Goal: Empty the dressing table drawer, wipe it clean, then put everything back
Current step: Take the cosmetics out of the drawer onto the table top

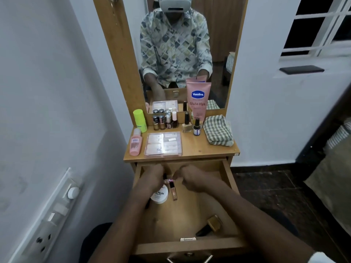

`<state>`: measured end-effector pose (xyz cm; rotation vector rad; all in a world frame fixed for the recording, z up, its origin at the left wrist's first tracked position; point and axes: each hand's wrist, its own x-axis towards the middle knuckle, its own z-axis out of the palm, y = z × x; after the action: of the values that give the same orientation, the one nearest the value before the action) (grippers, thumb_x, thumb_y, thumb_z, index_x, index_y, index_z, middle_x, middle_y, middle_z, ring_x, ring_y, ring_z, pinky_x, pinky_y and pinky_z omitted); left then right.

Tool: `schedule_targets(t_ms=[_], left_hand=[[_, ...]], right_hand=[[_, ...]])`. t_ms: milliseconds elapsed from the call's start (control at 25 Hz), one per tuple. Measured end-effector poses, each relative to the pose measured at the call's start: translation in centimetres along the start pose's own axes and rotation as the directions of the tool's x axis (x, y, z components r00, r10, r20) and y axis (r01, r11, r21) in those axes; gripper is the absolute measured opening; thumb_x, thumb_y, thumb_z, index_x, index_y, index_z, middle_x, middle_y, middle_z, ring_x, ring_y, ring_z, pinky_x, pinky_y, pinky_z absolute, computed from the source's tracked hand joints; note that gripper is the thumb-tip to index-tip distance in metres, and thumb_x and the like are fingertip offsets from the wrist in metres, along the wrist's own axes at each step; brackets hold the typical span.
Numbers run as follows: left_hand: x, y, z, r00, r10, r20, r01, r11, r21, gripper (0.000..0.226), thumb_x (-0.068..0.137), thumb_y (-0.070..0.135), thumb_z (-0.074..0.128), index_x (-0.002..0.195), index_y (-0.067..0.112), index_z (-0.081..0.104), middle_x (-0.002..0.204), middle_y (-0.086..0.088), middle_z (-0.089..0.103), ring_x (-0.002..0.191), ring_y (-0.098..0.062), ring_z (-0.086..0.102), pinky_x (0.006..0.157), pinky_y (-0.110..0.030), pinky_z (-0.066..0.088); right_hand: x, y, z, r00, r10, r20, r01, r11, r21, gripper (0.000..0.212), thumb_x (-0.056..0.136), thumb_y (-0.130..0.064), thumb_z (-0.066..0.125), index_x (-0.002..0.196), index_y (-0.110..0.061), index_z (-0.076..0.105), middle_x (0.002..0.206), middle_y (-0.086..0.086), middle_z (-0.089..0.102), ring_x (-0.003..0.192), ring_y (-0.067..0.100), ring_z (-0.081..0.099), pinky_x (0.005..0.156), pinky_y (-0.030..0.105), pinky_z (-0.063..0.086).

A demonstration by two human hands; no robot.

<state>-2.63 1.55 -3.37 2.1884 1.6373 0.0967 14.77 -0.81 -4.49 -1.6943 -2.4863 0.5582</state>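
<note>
Emptying appeared underway: both hands, left hand (154, 174) and right hand (190, 175), reached into the drawer (227, 173), fingers pinching a small tube (169, 180); lifting it onto the tabletop (195, 147) seemed next.

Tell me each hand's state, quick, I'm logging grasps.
Left hand: closed on a small tube.
Right hand: fingers curled, hold cannot be told.

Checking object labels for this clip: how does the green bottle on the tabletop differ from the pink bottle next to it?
The green bottle stands upright at the back left by the mirror frame; the pink bottle lies on its side, nearer the tabletop's front edge. The green bottle looks wider, with a cap in its own colour; the pink bottle is slimmer with a paler cap. Both sit on the tabletop, outside the drawer.
</note>
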Motion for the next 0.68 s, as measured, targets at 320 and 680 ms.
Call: schedule_targets(t_ms=[320,680], left_hand=[[0.8,0.9,3.1,0.997,0.048,-0.054,-0.037,0.984,0.176,0.02,0.09,0.016,0.061,0.107,0.019,0.07,0.113,-0.006,0.067,0.102,-0.02,0.062,0.087,-0.034,0.054],[-0.1,1.6,4.4,0.984,0.118,-0.131,-0.094,0.98,0.176,0.029,0.093,0.023,0.059,0.121,0.02,0.062,0.134,-0.005,0.054,0.12,-0.021,0.052,0.102,-0.039,0.045]], right_hand=[[-0.5,0.9,1.7,0.996,-0.081,0.036,0.085,0.986,-0.143,0.031,0.089,-0.018,0.062,0.119,-0.025,0.064,0.122,0.005,0.051,0.095,0.021,0.057,0.071,0.032,0.052],[-3.5,-0.1,0.5,0.97,-0.151,0.191,0.19,0.961,-0.202,0.018,0.093,-0.02,0.059,0.109,-0.013,0.062,0.109,0.008,0.061,0.095,0.023,0.059,0.082,0.038,0.052]])
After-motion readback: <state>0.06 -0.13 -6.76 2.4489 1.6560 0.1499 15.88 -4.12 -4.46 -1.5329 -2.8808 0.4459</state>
